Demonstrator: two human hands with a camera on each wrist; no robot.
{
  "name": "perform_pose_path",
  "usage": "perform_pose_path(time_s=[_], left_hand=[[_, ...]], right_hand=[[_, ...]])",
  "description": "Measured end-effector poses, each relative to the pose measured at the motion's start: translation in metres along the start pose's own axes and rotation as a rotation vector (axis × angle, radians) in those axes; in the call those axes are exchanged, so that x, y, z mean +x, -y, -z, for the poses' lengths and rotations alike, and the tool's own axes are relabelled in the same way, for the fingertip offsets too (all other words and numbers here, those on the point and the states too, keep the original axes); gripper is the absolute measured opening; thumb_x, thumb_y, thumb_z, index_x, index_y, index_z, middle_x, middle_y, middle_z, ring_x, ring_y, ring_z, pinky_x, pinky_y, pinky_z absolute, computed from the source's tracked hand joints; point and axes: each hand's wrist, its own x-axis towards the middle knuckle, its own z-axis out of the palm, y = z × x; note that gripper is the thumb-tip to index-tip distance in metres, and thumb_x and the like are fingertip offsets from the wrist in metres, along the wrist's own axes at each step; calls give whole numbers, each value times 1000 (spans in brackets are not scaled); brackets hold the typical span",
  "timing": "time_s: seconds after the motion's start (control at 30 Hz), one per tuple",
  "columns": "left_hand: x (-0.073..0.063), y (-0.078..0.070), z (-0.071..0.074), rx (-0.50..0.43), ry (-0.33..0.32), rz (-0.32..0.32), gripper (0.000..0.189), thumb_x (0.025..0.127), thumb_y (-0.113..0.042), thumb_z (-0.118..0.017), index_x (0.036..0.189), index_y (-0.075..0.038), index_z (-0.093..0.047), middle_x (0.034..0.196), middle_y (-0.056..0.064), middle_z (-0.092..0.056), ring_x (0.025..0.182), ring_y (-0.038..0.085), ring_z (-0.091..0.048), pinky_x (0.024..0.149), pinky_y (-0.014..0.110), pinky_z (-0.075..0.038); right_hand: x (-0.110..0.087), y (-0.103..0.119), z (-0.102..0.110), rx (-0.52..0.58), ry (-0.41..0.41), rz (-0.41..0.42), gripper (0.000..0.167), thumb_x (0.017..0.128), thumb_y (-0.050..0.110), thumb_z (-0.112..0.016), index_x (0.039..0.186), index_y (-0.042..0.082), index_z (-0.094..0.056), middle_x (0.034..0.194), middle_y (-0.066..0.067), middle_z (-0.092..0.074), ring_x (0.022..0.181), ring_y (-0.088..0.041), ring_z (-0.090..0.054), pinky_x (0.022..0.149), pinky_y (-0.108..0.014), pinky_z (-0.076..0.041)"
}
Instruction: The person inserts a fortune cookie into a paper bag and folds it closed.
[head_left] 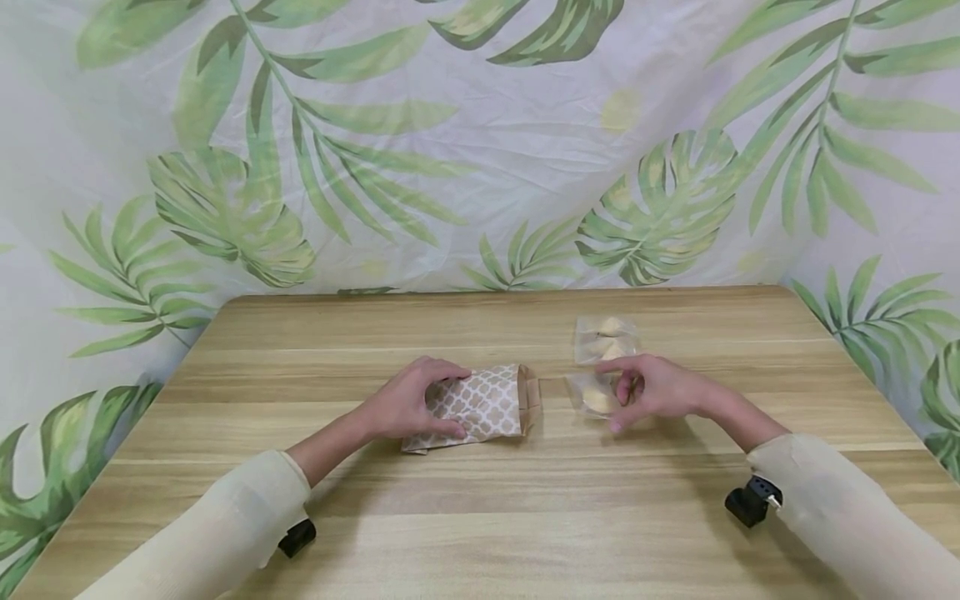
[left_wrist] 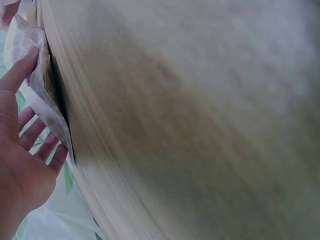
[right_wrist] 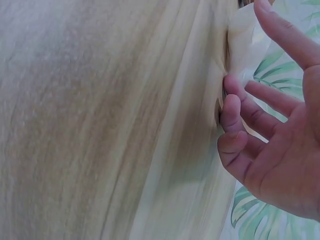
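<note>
A small paper bag (head_left: pixel 487 404) with a white lattice print lies flat on the table, its brown mouth facing right. My left hand (head_left: pixel 401 404) grips it at the closed end, thumb on the near edge and fingers along the far one. In the left wrist view the thumb lies on the bag (left_wrist: pixel 42 100). Right of the mouth is a clear packet (head_left: pixel 596 396) with a beige piece that looks like a fortune cookie. My right hand (head_left: pixel 663 387) hovers around it, thumb and index finger spread apart; the other fingers bend inward in the right wrist view.
Behind the near packet, more clear-wrapped cookies (head_left: pixel 611 327) lie together on the wooden table (head_left: pixel 480 533). A leaf-print cloth (head_left: pixel 525 150) hangs along the table's back edge. Dark wrist cameras (head_left: pixel 750 504) hang under both sleeves.
</note>
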Motion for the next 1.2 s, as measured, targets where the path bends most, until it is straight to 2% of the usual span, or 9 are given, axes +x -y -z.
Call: perform_pose_path(time_s=[0.1, 0.47, 0.73, 0.97, 1.2], left_hand=[[0, 1, 0, 5, -2, -8, 80, 71, -37, -96, 135, -1, -65, 134, 13, -68, 120, 31, -60, 105, 52, -49], [0, 0, 1, 7, -5, -3, 81, 70, -38, -96, 136, -2, -65, 134, 12, -68, 121, 32, -60, 106, 53, -48], [0, 0, 1, 8, -6, 6, 81, 70, -39, -96, 136, -3, -65, 135, 11, -67, 121, 31, -59, 105, 52, -48], [0, 1, 0, 7, -8, 1, 80, 70, -38, -96, 136, -4, -66, 135, 11, -68, 122, 31, -59, 106, 52, -48], [0, 2, 0, 5, -9, 5, 80, 71, -39, -96, 135, -4, -66, 135, 10, -68, 122, 31, -59, 106, 52, -48]], right_hand=[[0, 0, 1, 19, 9, -20, 88, 77, 15, -93, 145, -15, -46, 85, -8, -63, 73, -17, -53, 63, -23, -45], [3, 0, -3, 19, -12, 5, 84, 77, 13, -92, 142, -16, -47, 83, -7, -63, 73, -16, -53, 62, -22, -44], [4, -5, -7, -61, -68, 30, 81, 74, 20, -94, 136, -11, -54, 83, -5, -61, 75, -17, -54, 66, -24, -46], [4, -7, -11, -122, -130, 38, 66, 73, 19, -92, 126, -4, -60, 86, -4, -60, 77, -19, -54, 70, -26, -47], [4, -7, -13, -157, -114, 51, 79, 70, 20, -91, 136, -7, -56, 88, -3, -58, 76, -18, -52, 68, -26, -45]])
